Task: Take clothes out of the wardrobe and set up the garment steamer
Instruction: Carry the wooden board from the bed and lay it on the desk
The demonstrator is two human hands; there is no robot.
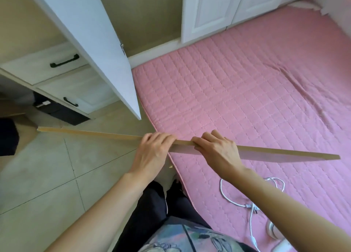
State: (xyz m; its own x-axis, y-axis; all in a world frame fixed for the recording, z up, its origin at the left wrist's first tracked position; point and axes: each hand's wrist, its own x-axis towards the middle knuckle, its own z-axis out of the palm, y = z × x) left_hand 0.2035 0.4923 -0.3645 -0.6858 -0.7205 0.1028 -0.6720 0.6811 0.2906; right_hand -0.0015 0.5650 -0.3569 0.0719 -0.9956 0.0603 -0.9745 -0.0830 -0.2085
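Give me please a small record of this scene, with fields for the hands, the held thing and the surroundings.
left hand: grips the board from above
right hand: grips the board beside the left
wooden board: long, thin, held level, edge toward the camera
bed: pink quilted cover
white cable: lies on the bed
wardrobe door: open
drawers: closed, black handles

No writing, label, brand, number or sign can be read anywhere in view; the small white patch on the dark box [57,109] under the drawers [62,77] is too blurred to tell whether it carries any text; the printed top [186,238] at the bottom edge shows only a pattern, no letters.
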